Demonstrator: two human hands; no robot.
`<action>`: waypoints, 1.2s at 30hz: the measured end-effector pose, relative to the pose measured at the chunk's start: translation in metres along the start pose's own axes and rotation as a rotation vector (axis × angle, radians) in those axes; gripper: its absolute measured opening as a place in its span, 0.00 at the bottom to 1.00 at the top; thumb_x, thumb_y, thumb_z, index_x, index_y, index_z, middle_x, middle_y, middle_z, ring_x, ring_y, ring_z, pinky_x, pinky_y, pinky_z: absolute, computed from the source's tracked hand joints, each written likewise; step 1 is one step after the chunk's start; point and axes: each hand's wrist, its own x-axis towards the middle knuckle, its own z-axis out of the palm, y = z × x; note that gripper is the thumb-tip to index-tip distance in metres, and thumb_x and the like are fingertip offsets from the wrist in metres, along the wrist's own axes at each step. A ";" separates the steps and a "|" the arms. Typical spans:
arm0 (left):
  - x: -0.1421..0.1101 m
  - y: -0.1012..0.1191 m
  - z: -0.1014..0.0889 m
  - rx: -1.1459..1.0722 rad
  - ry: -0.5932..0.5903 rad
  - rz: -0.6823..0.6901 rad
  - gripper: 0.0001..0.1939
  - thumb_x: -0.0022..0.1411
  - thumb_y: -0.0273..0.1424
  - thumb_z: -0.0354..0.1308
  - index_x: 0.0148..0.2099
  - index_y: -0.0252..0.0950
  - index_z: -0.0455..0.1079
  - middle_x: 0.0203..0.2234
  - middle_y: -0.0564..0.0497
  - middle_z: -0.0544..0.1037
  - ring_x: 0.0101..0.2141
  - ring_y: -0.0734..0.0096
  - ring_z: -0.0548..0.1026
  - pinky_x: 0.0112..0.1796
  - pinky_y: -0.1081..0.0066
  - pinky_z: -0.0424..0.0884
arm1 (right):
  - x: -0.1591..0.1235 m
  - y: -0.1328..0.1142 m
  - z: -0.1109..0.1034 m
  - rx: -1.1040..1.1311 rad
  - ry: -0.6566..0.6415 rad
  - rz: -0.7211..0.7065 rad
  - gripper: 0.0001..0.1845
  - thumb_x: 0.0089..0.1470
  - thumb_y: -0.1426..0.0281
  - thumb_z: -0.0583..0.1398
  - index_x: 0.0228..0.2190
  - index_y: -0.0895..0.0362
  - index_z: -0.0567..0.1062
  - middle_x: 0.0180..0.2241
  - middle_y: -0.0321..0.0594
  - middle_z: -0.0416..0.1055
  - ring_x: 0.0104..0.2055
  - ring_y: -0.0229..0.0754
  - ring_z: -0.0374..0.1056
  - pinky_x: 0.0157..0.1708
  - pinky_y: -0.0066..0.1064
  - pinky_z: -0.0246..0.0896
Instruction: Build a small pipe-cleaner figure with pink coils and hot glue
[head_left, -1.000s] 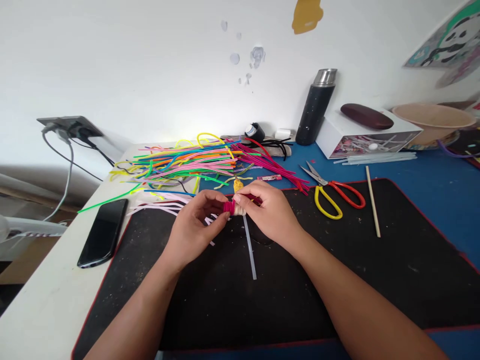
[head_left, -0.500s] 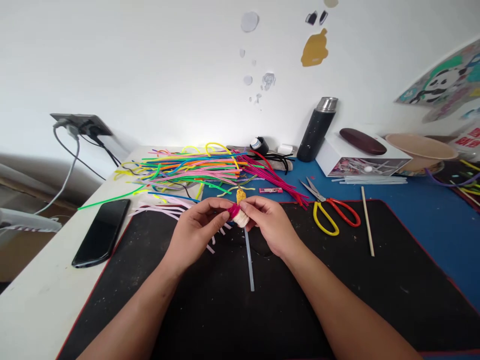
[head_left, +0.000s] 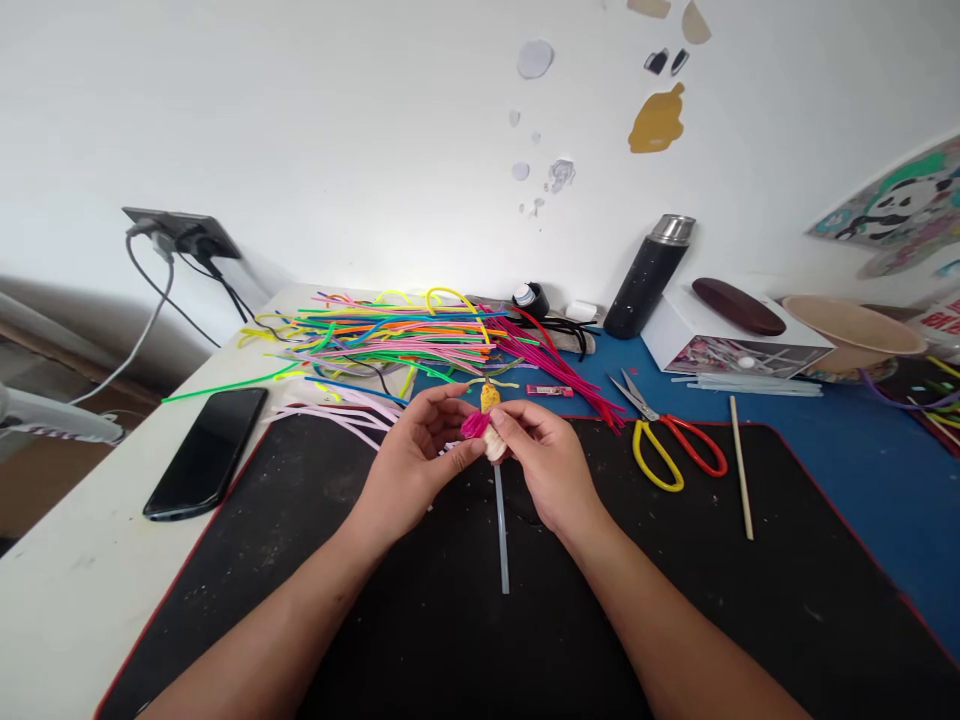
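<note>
Between my hands is a small fuzzy craft piece of pipe cleaner, with a magenta part (head_left: 475, 426) and a cream part (head_left: 494, 444). My left hand (head_left: 416, 455) has its thumb and fingers closed at the left side of the piece, by the magenta part. The thumb and fingers of my right hand (head_left: 541, 455) pinch the cream part from the right. Just beyond the fingers shows a yellow nozzle (head_left: 490, 397) with a metal tip. A translucent glue stick (head_left: 502, 540) points toward me below the hands. What lies between nozzle and stick is hidden.
Coloured pipe cleaners (head_left: 390, 335) are heaped at the back. Scissors (head_left: 660, 430) and a wooden stick (head_left: 742, 470) lie to the right on the black mat (head_left: 585, 640). A phone (head_left: 206, 455) is at left. A black flask (head_left: 649, 280) and a white box (head_left: 739, 335) stand behind.
The craft piece has turned in my fingers, and more of its magenta part shows. My left hand has shifted right, its thumb now nearer the cream part. The whole view has tilted slightly.
</note>
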 end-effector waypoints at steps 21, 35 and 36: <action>-0.010 0.006 0.016 0.065 -0.052 -0.115 0.18 0.65 0.45 0.70 0.50 0.38 0.85 0.43 0.46 0.88 0.45 0.55 0.83 0.50 0.62 0.77 | -0.010 -0.002 0.006 -0.103 0.086 -0.078 0.13 0.59 0.57 0.69 0.35 0.53 0.84 0.33 0.40 0.81 0.33 0.45 0.74 0.34 0.36 0.73; -0.002 0.002 0.000 -0.016 0.041 -0.128 0.16 0.58 0.39 0.76 0.47 0.38 0.85 0.44 0.46 0.88 0.48 0.54 0.82 0.54 0.59 0.75 | -0.008 -0.006 0.003 -0.167 -0.002 -0.087 0.17 0.57 0.52 0.70 0.36 0.53 0.85 0.36 0.44 0.84 0.38 0.50 0.79 0.31 0.36 0.75; -0.001 0.003 -0.001 -0.023 0.046 -0.125 0.16 0.58 0.39 0.76 0.47 0.38 0.85 0.43 0.46 0.88 0.47 0.54 0.83 0.54 0.59 0.76 | -0.007 -0.005 0.002 -0.173 -0.002 -0.089 0.18 0.57 0.51 0.70 0.36 0.53 0.85 0.35 0.44 0.84 0.38 0.51 0.80 0.32 0.37 0.75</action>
